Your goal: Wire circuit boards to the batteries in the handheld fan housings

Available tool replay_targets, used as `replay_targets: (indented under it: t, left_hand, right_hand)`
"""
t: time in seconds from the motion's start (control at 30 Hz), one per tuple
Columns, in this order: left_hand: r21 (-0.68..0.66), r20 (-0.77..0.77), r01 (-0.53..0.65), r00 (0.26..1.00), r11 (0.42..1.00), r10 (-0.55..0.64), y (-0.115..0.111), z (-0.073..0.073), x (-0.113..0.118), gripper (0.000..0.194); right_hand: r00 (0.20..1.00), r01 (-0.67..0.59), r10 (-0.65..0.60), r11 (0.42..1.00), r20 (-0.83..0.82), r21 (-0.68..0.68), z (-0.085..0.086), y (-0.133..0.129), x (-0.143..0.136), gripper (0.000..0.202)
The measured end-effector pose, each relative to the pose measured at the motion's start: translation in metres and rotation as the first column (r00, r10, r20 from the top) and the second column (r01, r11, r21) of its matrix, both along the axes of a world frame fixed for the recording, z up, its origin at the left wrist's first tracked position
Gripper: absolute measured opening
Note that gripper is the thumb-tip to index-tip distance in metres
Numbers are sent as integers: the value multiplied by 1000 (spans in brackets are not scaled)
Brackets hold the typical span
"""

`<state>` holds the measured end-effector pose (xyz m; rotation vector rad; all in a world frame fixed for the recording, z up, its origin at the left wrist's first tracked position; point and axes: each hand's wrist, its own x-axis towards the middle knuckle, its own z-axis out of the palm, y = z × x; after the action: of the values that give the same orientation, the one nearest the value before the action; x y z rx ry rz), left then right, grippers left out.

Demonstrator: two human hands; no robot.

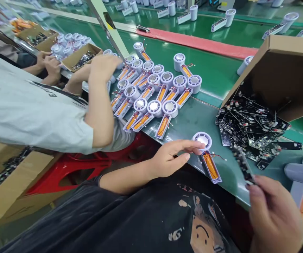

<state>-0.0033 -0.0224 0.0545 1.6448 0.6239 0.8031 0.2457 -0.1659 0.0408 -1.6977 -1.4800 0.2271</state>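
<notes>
My left hand (171, 157) has its fingers stretched out, the tips over the round head of a lilac handheld fan (211, 167); whether they press on it I cannot tell. That fan lies at the table's near edge, its handle uncovered, with an orange battery and thin red and black wires showing. Between the thumb and fingers of my right hand (275, 211) is a narrow black circuit board (242, 163), slightly blurred and raised above the table. Behind it, a pile of similar circuit boards (251, 123) spills from a tipped cardboard box (294, 70).
Several open fans (153, 107) stand grouped at the middle left. Beside me on the left sits a co-worker in a pale shirt (35, 109), one arm reaching to the fans. A red strip (193, 43) borders the green conveyor (151, 21) carrying more fans. A red stool (69, 172) stands below.
</notes>
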Motion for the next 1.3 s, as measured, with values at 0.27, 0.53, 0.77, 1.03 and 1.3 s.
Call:
replay_targets:
  t: [0.27,0.53,0.77,1.03,1.3]
  left_hand:
    - [-603,-42,537,717,590,-696,8,2,-3,32]
    - [-721,82,113,994,684,-78,-13,-33,3,41]
    - [-533,-13,-22,1000,846,18,-6,-37,18,34]
    - [-148,-353,-126,933,981,66,8,-30,25,19]
    - [-665,-46,6,998,747,-49,8,-37,27,17]
  right_hand:
    - [724,-579,452,808,521,105,3,26,-37,31]
    - [628,-257,311,948,714,-187,-1,69,-43,15]
    - [869,-316,328,944,371,-95,-12,84,-45,21]
    - [882,-204,240,970,407,-129,-10,79,-61,22]
    - [945,-288,293,956,145,-51,-15,88,-47,14]
